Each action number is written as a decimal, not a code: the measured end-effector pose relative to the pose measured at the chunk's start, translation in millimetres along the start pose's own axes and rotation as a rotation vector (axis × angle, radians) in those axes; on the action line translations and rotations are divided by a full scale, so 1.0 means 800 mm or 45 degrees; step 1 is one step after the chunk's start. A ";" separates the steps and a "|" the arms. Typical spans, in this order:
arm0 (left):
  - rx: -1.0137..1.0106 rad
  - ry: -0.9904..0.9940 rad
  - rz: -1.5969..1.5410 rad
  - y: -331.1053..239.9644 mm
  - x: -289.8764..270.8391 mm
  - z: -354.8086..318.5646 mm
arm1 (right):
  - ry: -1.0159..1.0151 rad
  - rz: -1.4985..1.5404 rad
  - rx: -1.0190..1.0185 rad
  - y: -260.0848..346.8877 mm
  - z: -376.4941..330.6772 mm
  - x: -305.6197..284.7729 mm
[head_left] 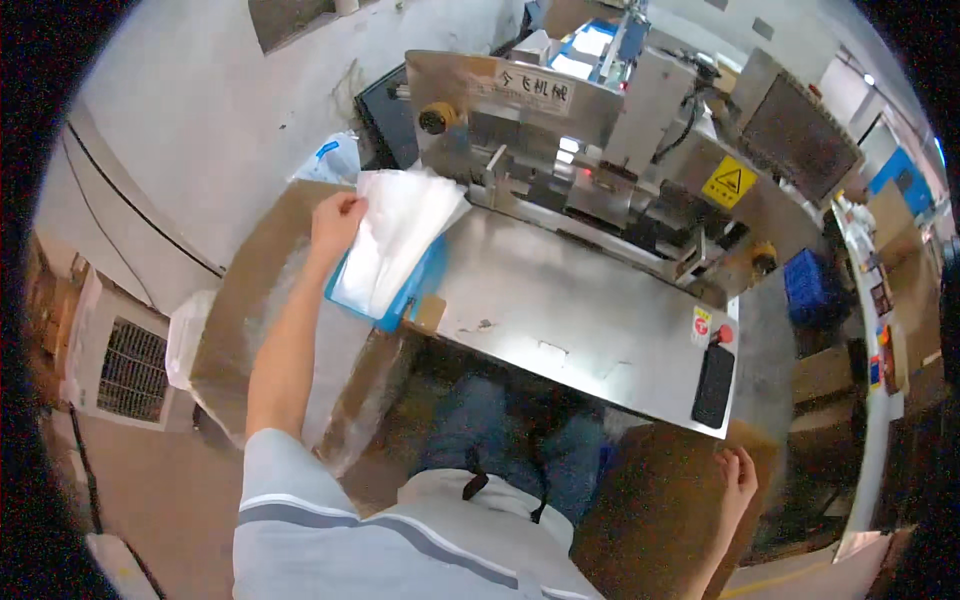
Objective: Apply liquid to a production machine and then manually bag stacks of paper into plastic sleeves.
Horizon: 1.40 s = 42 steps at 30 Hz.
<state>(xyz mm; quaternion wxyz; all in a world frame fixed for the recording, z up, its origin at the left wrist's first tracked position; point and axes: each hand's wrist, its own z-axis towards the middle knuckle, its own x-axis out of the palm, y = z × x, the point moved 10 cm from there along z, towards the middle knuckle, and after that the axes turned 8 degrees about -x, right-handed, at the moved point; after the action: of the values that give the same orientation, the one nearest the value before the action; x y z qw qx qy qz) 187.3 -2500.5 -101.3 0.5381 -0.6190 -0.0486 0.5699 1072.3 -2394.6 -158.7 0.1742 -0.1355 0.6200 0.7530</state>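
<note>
At the left edge of the steel machine table (570, 300), the left hand (336, 222) is stretched out with the arm nearly straight, its fingers closed on the upper left edge of a stack of white plastic bags (395, 235). The stack lies slanted, its top fanned out toward the machine and its lower end resting in a shallow blue tray (412, 292) that sits at the table's left corner, partly overhanging the edge. Just beside the tray's lower end a small brown cardboard piece (428, 312) lies on the steel.

Behind the table stands a metal packing machine (600, 130) with a yellow knob (436, 118) at its left end and a yellow triangular warning sticker (729, 181) on its right housing. Near the table's right front corner sits a red round button (724, 333), with a black rectangular pad (713, 385) just below it.

To the left of the table a large brown cardboard sheet (245, 330) lies under the outstretched arm, partly covered with clear film.

Low on the right, well apart from the bags, the right hand (738, 478) rests flat on another cardboard box (660, 510), fingers spread and holding nothing. Between the two arms the person's blue-trousered knees show under the table's front edge. A blue crate (805, 290) stands on the floor beyond the table's right side.
</note>
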 end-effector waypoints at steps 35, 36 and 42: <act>0.592 0.745 -0.649 -0.448 0.030 -0.184 | -0.051 -0.067 -1.109 0.385 0.000 0.234; 0.581 0.959 -0.746 -0.451 0.046 -0.217 | -0.070 -0.003 -1.214 0.426 -0.006 0.232; 0.299 1.410 -0.725 -0.415 0.085 -0.337 | 0.957 0.243 -0.833 0.398 -0.025 0.303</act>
<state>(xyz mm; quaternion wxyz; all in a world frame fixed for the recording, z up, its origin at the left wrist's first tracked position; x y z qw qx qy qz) 599.0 -2481.2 31.8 0.6783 -0.7219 0.1371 0.0011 716.0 -2445.3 17.5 -0.1822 -0.3874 0.3812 0.8194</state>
